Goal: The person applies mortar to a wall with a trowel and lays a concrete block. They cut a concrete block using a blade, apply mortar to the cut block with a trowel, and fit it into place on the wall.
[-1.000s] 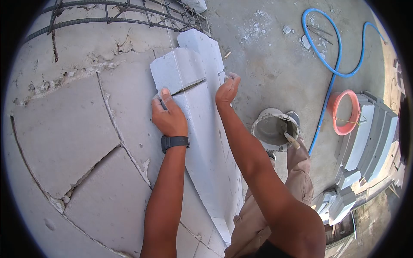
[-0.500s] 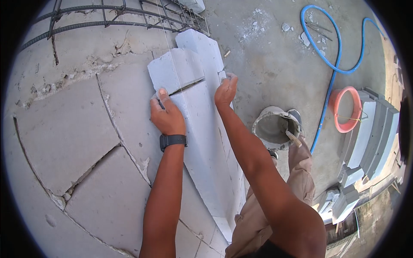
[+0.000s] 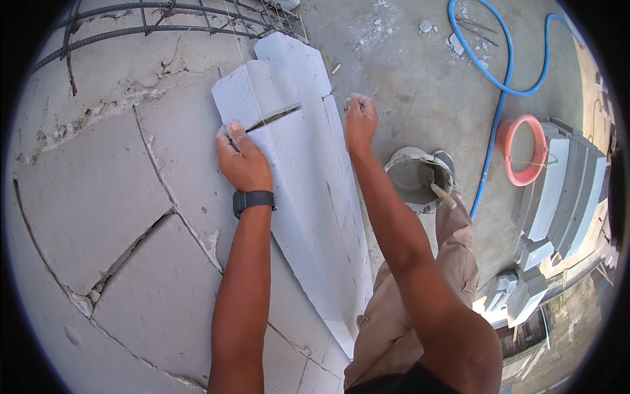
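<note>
A row of pale lightweight concrete blocks [image 3: 308, 177] runs along the top of the wall, with a dark open joint [image 3: 275, 117] between two of them. My left hand [image 3: 244, 154], with a black watch on its wrist, grips the left edge of the end block [image 3: 252, 88] beside that joint. Its thumb lies at the joint's edge, and its other fingers are partly hidden. To the right of the row, my right hand [image 3: 361, 121] is held with curled, dusty fingers, apart from the blocks. A thin string [image 3: 252, 85] crosses over the end block.
Steel rebar [image 3: 190, 18] lies at the upper left above the block wall [image 3: 92, 197]. On the floor stand a mortar bucket [image 3: 410, 157] with a wooden-handled tool [image 3: 444, 195], a blue hose [image 3: 497, 131], a pink bucket [image 3: 543, 154] and stacked blocks [image 3: 554, 190].
My right hand has come off the right side of the blocks and moved rightward, fingers curled. My left hand stays by the joint. The whole view has shifted slightly.
</note>
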A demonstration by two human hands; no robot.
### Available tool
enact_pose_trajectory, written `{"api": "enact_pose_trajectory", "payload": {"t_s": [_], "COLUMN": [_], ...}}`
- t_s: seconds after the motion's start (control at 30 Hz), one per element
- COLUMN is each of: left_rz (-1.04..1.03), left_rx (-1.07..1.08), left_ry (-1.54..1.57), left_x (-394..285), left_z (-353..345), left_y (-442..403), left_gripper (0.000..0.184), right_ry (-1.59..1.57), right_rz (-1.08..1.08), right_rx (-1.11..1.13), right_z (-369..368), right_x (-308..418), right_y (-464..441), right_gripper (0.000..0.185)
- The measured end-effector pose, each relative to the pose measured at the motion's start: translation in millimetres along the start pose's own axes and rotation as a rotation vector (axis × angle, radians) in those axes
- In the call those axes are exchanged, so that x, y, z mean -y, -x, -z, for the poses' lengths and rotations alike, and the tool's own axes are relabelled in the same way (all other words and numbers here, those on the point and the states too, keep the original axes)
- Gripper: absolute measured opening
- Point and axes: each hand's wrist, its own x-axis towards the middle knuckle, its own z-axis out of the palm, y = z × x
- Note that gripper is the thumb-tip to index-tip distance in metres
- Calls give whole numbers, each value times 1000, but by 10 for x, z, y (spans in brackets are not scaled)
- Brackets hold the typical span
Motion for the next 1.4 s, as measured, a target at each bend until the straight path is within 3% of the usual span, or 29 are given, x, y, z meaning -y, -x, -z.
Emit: {"api": "enact_pose_trajectory", "payload": {"t_s": [0.07, 0.2, 0.37, 0.77, 0.93, 1.0, 1.17, 1.23, 1.37, 1.4], "left_rz": [16, 82, 75, 71, 92, 51, 129, 152, 172, 176], "left_rx": [-14, 2, 2, 11, 8, -45, -107, -44, -138, -39], "left_ry": [-24, -47, -46, -23, -20, -98, -166, -123, -23, -6], "left_x": [16, -27, -2, 28, 119, 257, 128, 74, 48, 3], "left_z": [-15, -2, 0, -9, -64, -168, -154, -120, -96, -12], "left_y": [5, 3, -13, -48, -99, -180, -135, -122, -90, -35], "left_gripper": [43, 43, 46, 51, 53, 41, 38, 39, 40, 46], "right_ry": [-1, -17, 178, 515, 566, 581, 753, 727, 658, 626], "right_rz": [-14, 30, 39, -102, -171, -191, -31, 3, -11, -43], "right_rx": [149, 243, 325, 355, 385, 415, 421, 424, 421, 448], "right_z": [39, 128, 500, 1782, 2035, 2139, 2331, 2478, 2724, 2766], "right_x": [71, 42, -57, -941, -843, -762, -513, -610, -654, -562], "right_y": [33, 74, 201, 1022, 1106, 1046, 906, 853, 898, 937], "right_gripper": [17, 14, 16, 24, 25, 25, 24, 23, 21, 19]}}
